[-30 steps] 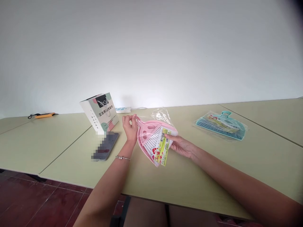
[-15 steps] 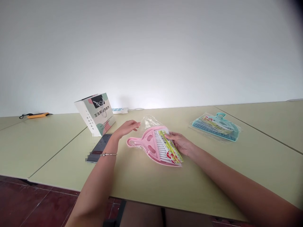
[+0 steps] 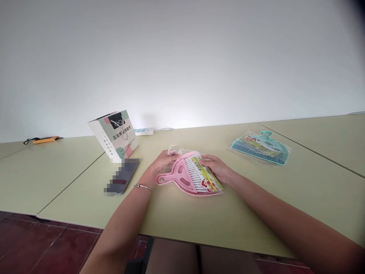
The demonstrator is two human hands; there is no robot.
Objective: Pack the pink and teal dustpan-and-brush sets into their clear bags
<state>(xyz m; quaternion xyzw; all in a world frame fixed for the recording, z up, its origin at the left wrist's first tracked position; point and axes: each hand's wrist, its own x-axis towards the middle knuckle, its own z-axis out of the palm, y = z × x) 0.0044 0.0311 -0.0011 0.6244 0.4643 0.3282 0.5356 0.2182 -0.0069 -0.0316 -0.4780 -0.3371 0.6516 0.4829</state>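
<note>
A pink dustpan-and-brush set (image 3: 185, 178) with a green and yellow label card (image 3: 207, 179) lies flat on the pale green table (image 3: 199, 217), still partly in its clear plastic bag (image 3: 176, 151). My left hand (image 3: 162, 161) reaches behind the pan's far edge, fingers curled at the loose bag. My right hand (image 3: 218, 167) holds the set's right end, fingers over the label card. A thin bracelet sits on my left wrist.
A teal dustpan set in a clear bag (image 3: 261, 147) lies at the right back. A printed paper bag (image 3: 115, 135) stands at the left, with a phone (image 3: 122, 177) in front of it. A white power strip (image 3: 144, 131) and an orange tool (image 3: 45, 139) lie by the wall.
The pink set went from held up and tilted to lying flat on the table, handle to the left. My left hand let go of the handle, opened, then came back to the bag.
</note>
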